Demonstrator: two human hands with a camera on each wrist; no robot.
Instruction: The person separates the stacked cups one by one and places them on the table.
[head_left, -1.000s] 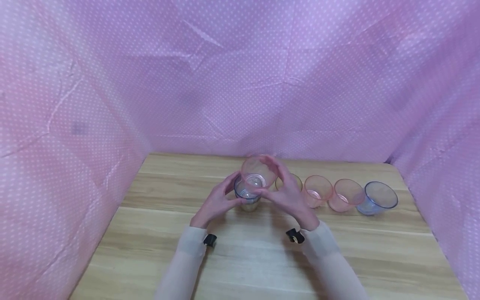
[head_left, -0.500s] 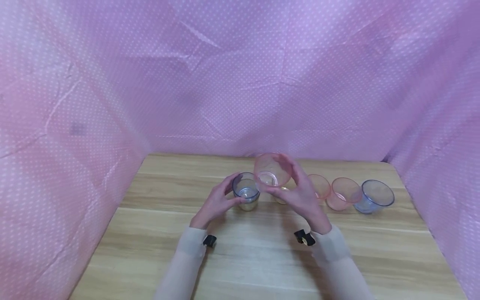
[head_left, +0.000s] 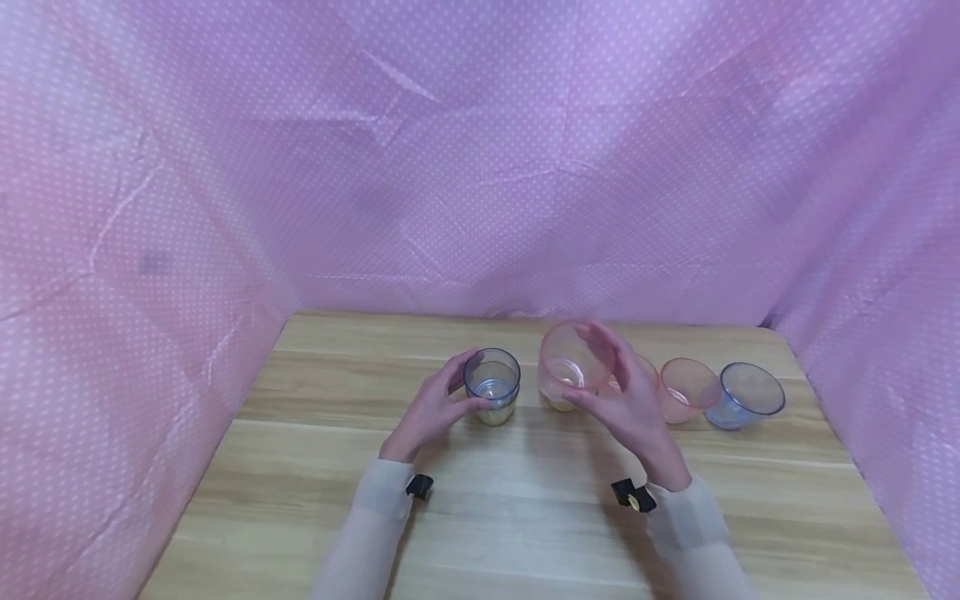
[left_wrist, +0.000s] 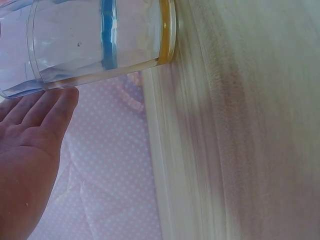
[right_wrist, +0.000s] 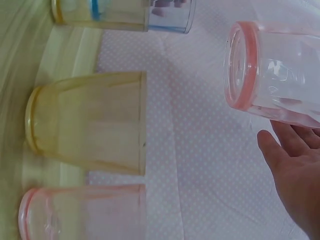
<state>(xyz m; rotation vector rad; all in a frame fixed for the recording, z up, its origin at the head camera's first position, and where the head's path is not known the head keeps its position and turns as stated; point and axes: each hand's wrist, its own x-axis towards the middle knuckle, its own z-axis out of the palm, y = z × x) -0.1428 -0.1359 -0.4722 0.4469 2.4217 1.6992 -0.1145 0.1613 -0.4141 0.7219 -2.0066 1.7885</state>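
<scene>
Just right of the middle of the tabletop (head_left: 510,517), the right hand (head_left: 630,404) grips a raised pink cup (head_left: 566,343), thumb and fingers on either side of its wall. The right wrist view shows its base apart from the lone yellow cup (right_wrist: 90,122) below – though whether it is centred over that rim I cannot tell.

To the left, the left hand (head_left: 435,408) holds a stacked blue cup (head_left: 491,375) between thumb and fingers; that cup sits nested inside the lower yellow cup (head_left: 495,416), the pair upright.

Beyond the right hand stand the partly hidden pink cup (head_left: 647,368), the far pink cup (head_left: 688,392) and the end blue cup (head_left: 750,392).

The step in hand looks like nesting work: one hand steadying the finished pair, the other bringing pink over yellow. I judge that the next move calls for lining up the pink base with the yellow rim, then a level, gentle lowering – no tilt, and fingers kept clear of the neighbouring pink wall.
</scene>
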